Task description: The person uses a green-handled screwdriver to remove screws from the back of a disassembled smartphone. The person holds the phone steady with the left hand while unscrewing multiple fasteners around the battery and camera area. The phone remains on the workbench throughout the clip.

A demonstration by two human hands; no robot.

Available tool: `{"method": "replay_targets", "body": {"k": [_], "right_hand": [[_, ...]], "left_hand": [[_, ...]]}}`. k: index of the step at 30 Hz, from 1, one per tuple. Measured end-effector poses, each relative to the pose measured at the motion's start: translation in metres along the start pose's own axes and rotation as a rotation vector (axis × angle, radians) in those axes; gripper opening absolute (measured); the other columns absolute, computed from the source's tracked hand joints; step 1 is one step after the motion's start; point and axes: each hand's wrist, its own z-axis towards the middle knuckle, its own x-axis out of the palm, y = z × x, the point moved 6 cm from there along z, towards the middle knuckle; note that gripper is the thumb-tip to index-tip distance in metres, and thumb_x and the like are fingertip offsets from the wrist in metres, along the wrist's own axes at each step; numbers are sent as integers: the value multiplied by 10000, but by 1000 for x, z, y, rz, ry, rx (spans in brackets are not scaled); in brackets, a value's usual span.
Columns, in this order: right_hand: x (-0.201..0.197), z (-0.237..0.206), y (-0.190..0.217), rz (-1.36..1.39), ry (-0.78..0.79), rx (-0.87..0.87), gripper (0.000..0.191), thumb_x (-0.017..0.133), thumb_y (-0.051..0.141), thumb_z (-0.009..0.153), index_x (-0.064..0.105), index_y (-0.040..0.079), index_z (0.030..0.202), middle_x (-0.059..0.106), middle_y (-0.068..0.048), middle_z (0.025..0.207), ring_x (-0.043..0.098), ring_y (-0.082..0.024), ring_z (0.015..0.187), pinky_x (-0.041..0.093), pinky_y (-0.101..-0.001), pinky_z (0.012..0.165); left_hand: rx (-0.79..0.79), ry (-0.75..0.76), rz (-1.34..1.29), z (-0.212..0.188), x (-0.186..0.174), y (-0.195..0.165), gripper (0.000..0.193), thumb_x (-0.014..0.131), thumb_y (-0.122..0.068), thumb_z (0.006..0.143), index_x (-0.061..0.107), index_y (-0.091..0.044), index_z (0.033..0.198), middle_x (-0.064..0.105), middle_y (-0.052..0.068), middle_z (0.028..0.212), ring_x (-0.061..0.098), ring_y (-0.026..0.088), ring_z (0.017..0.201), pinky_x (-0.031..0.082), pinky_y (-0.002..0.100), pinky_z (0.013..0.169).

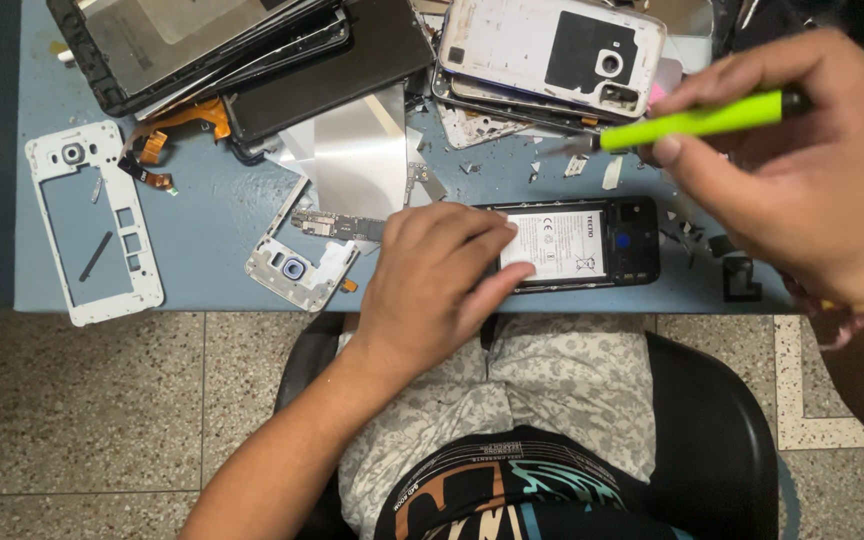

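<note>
A blue workbench (pixel 212 215) was strewn with phone parts; the left hand (pixel 432 285) pressed flat on an opened black phone (pixel 577 243), battery (pixel 555 244) still seated; the right hand (pixel 802 170) gripped a green screwdriver (pixel 692 121) above.

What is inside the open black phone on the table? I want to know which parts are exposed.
Inside the black phone a white-labelled battery fills the middle. The left hand covers its left end, so whatever lies there is hidden.

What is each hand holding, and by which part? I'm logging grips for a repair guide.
The right hand grips a green screwdriver by its handle. The left hand holds nothing; it presses on the open black phone.
</note>
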Motion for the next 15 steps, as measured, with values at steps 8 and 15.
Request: {"method": "replay_targets", "body": {"k": [8, 15], "right_hand": [[7, -22, 23, 171, 49, 119, 277, 679, -31, 925, 469, -1, 1104, 659, -196, 1094, 712, -274, 1142, 657, -387, 979], [13, -25, 26, 151, 69, 107, 270, 705, -14, 907, 506, 1, 1089, 686, -198, 1081, 728, -260, 1102, 655, -364, 939]], "left_hand": [[-88, -129, -79, 0, -14, 2, 243, 839, -210, 925, 741, -74, 1101, 733, 16, 1142, 646, 225, 1105, 432, 374, 977], [-79, -98, -76, 2, -14, 1, 211, 839, -209, 913, 760, -92, 1070, 733, 1, 1126, 644, 220, 1096, 423, 372, 967]]}}
